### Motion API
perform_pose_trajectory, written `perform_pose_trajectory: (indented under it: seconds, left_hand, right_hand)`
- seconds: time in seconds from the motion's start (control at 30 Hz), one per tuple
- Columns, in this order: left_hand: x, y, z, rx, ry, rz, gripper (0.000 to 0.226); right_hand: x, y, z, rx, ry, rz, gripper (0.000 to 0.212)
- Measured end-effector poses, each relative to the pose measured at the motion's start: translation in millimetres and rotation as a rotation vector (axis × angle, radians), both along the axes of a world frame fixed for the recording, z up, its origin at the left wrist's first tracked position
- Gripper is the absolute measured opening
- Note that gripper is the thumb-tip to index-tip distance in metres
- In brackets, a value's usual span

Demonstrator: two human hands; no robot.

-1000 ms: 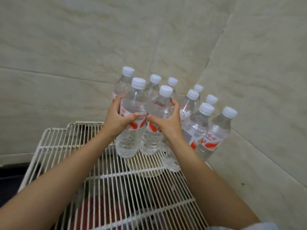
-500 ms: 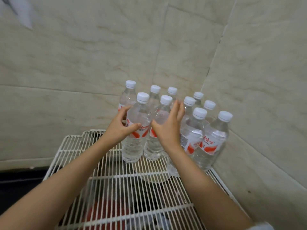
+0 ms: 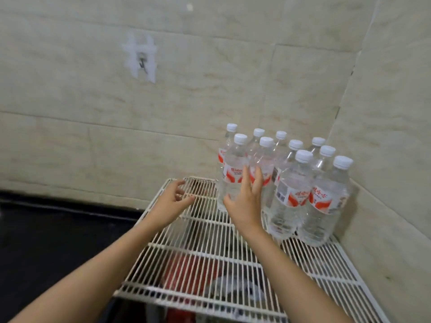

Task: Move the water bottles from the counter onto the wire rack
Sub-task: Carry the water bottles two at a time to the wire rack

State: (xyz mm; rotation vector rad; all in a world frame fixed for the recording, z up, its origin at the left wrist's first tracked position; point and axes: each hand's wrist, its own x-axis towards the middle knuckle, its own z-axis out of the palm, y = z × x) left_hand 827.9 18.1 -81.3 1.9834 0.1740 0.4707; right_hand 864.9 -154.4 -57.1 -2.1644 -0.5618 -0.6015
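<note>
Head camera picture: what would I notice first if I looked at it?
First, the water bottles with white caps and red labels, standing packed together in the far right corner of the white wire rack, against the tiled walls. Next, the two bare hands in front of them: the right hand open with fingertips at the nearest bottles, the left hand open and empty above the rack's left side.

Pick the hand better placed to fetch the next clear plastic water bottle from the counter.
Left, probably. The left hand is open and empty over bare white wire rack, beside the dark counter. The right hand lies spread against the clear, white-capped water bottles in the corner.
</note>
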Motion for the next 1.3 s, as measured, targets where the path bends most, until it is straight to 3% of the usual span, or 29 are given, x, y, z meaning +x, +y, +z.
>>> perform_pose_trajectory:
  seconds: [0.33,0.87,1.3]
  left_hand:
    - [-184,97,-31,0.022,0.068,0.601,0.040]
    - [-458,220,-65,-0.126,0.071,1.135,0.035]
    - [-645,279,-163,-0.383,-0.030,1.416,0.029]
  right_hand:
    - [-94,97,-22,-0.104,0.038,0.386,0.065]
    - [-280,297,-65,-0.193,-0.015,0.848,0.052]
    - [-378,383,-189,-0.531,0.243,0.853,0.054]
